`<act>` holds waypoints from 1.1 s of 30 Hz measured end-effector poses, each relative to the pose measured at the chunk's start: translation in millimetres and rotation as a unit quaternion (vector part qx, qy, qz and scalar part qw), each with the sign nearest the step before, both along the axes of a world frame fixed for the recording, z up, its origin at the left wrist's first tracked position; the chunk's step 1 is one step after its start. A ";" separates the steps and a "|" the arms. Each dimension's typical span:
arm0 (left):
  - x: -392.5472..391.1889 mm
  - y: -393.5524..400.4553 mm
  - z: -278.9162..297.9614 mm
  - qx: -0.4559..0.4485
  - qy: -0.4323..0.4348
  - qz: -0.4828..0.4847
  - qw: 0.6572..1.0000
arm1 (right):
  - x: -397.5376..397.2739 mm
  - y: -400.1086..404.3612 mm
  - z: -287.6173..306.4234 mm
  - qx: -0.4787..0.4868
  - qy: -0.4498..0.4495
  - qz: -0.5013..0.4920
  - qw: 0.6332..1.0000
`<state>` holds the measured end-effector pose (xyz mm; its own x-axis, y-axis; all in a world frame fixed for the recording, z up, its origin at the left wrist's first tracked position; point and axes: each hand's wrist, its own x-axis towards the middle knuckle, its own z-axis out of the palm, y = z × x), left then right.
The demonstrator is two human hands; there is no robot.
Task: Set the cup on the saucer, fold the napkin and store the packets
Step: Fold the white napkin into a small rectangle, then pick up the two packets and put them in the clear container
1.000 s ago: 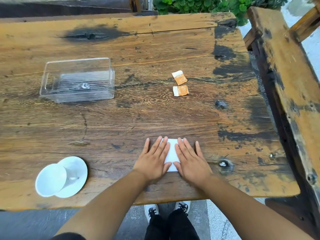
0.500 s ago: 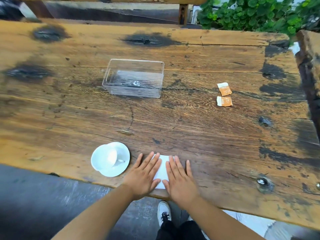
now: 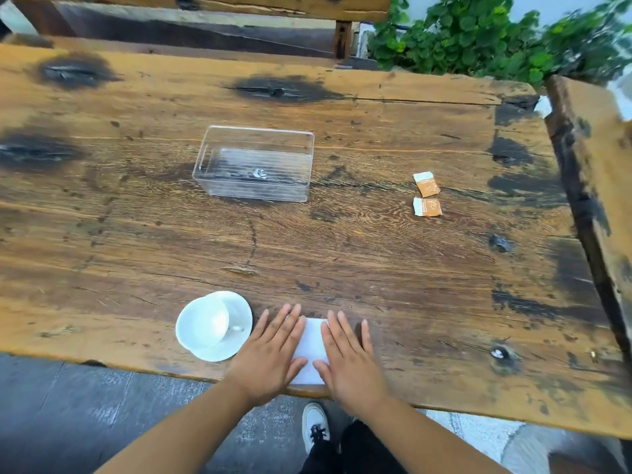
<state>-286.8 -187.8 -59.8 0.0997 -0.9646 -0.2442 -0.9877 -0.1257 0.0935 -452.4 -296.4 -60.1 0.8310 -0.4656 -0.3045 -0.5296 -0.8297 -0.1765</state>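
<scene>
A white folded napkin (image 3: 311,347) lies at the table's near edge. My left hand (image 3: 270,354) and my right hand (image 3: 349,357) press flat on it, fingers spread, covering its two sides. Just left of my left hand, a white cup (image 3: 202,323) sits on a white saucer (image 3: 236,340). Two orange-and-white packets lie far right: one (image 3: 426,184) behind, the other (image 3: 427,206) in front of it. A clear plastic box (image 3: 254,164) stands empty at mid-table.
The wooden table (image 3: 376,268) has dark knots and cracks. A wooden bench (image 3: 595,172) runs along the right side, another bench at the back. Green plants (image 3: 478,35) grow at the far right. My shoe (image 3: 316,425) shows below the table edge.
The view has swung left and back, so everything sits further right in the frame. Both hands stay flat on the napkin in the same pose. No object on the table has moved.
</scene>
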 end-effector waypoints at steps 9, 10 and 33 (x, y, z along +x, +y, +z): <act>-7.5 -163.8 31.5 -0.067 0.208 0.169 0.961 | -32.3 -175.2 27.7 0.037 -0.110 -0.322 0.939; -6.4 -187.7 32.0 -0.057 0.234 0.196 0.951 | -30.3 -197.8 28.8 0.042 -0.111 -0.349 0.929; 5.5 -503.6 -13.8 0.004 0.015 -0.174 0.985 | -32.4 -349.5 -19.5 0.123 -0.047 -0.371 0.919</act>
